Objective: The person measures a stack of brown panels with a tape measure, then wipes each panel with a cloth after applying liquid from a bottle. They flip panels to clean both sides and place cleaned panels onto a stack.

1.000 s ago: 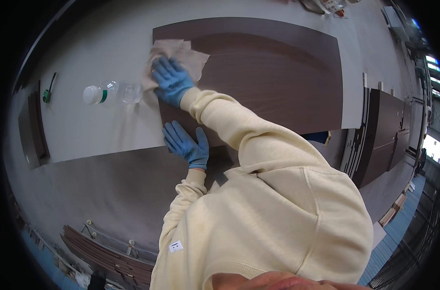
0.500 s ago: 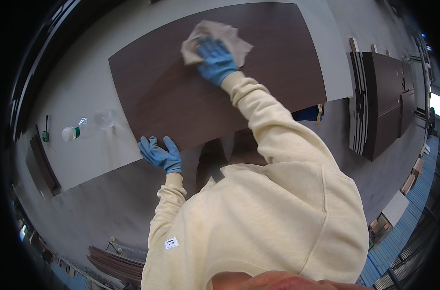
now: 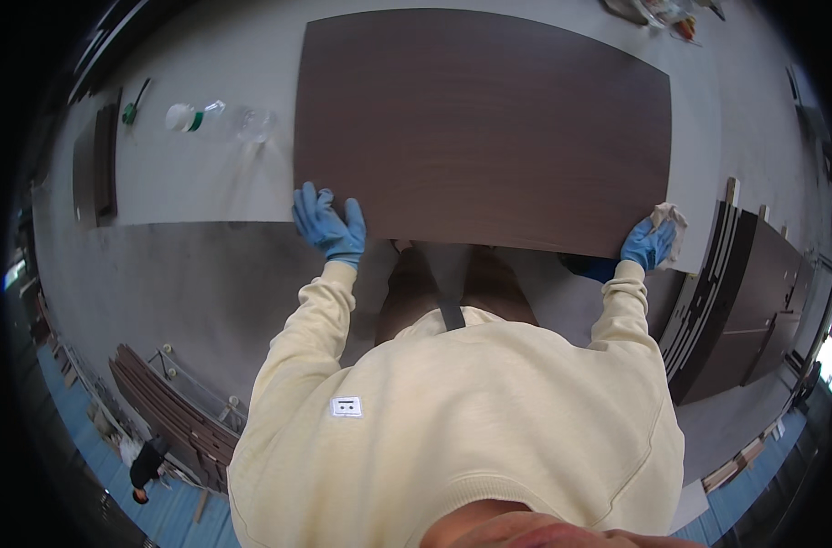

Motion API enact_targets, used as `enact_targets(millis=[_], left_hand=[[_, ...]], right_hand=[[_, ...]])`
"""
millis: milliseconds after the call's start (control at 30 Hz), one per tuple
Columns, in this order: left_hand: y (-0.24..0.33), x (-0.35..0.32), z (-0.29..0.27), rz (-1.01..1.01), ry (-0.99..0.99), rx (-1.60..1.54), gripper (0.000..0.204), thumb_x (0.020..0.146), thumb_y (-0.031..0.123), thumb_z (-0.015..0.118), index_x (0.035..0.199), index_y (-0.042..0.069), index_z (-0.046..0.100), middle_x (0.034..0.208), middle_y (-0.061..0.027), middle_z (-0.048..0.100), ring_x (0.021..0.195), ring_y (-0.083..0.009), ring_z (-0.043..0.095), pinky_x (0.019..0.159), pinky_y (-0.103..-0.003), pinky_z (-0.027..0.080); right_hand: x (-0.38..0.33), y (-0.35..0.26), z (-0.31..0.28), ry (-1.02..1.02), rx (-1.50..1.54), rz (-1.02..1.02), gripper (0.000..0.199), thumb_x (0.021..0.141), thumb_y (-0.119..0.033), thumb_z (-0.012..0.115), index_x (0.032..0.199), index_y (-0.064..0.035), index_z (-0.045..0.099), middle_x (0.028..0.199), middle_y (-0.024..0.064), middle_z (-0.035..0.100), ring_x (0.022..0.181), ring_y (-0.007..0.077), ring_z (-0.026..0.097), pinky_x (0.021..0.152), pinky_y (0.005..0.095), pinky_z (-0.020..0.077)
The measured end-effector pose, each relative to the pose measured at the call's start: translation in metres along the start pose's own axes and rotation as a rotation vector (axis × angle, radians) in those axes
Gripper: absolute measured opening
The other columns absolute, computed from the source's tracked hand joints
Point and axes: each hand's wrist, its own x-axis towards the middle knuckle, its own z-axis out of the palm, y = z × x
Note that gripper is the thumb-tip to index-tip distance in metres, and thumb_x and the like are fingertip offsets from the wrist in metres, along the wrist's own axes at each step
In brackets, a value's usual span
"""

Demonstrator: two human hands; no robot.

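Note:
A large dark brown board [image 3: 480,128] lies flat on the pale table [image 3: 210,187] in front of me. My left hand [image 3: 330,226], in a blue glove, rests at the board's near left corner with its fingers spread and thumb apart. At the near right corner is my right hand [image 3: 648,243], also gloved in blue. It holds a crumpled beige cloth [image 3: 675,228], which sticks out past the board's right edge. The fingers of that hand are partly hidden by the cloth.
Left of the board, a clear plastic bottle [image 3: 254,124] with a white top lies near a small green object [image 3: 129,113]. Dark strips [image 3: 105,164] lie at the far left. Stacked panels [image 3: 754,292] stand at right. Behind me are brown boards [image 3: 174,411] and another person [image 3: 147,466].
My right hand has come from the board's far middle to its near right corner, bringing the cloth. The board now sits squarer and farther right in view. My left hand stays at the left corner.

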Motion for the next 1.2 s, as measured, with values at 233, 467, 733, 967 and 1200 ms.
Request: enact_targets(millis=[233,467,733,967,1200], left_hand=[[-0.011,0.002,-0.013,-0.025,0.0,-0.188,0.043,0.093,0.031,0.072,0.124,0.004,0.06,0.149,-0.0267,0.05,0.143,-0.0481,0.042,0.12,-0.059,0.03],[-0.07,-0.015,-0.047,-0.238,0.097,-0.593,0.044,0.103,0.019,0.06,0.14,-0.003,0.051,0.149,-0.0288,0.048,0.14,-0.0449,0.045,0.117,-0.052,0.036],[-0.126,-0.066,-0.059,-0.719,0.113,-0.432,0.051,0.109,0.035,0.052,0.133,-0.009,0.057,0.14,-0.0266,0.056,0.131,-0.0381,0.054,0.113,-0.048,0.041],[-0.099,-0.083,-0.025,-1.2,-0.056,-0.809,0.053,0.106,0.046,0.058,0.133,0.0,0.058,0.128,-0.0121,0.063,0.118,-0.0257,0.061,0.105,-0.037,0.046],[-0.076,-0.067,-0.006,-1.447,-0.019,-1.251,0.05,0.103,0.046,0.062,0.136,0.009,0.058,0.133,-0.0087,0.063,0.116,-0.0232,0.061,0.102,-0.038,0.048]], right_hand=[[-0.032,-0.248,0.043,-0.154,-0.071,-0.362,0.07,0.103,-0.044,0.052,0.159,-0.0045,0.038,0.168,0.0184,0.031,0.156,0.036,0.028,0.128,0.0535,0.019],[-0.201,-0.569,-0.002,-0.269,0.595,-1.071,0.064,0.081,-0.035,0.068,0.136,-0.003,0.061,0.152,0.0194,0.052,0.151,0.0398,0.037,0.126,0.0587,0.0195],[-0.264,-0.566,-0.043,-0.438,0.84,-1.258,0.058,0.083,-0.034,0.076,0.132,-0.004,0.065,0.148,0.0149,0.057,0.143,0.0335,0.049,0.124,0.0553,0.0303],[-0.202,-0.447,-0.032,-0.231,0.603,-1.01,0.057,0.08,-0.024,0.071,0.134,-0.0055,0.066,0.152,0.017,0.055,0.146,0.0349,0.047,0.125,0.0512,0.0318],[-0.076,-0.122,-0.025,-0.103,0.15,-0.405,0.053,0.096,-0.023,0.064,0.145,-0.0044,0.056,0.157,0.0201,0.048,0.146,0.0402,0.044,0.123,0.051,0.0338]])
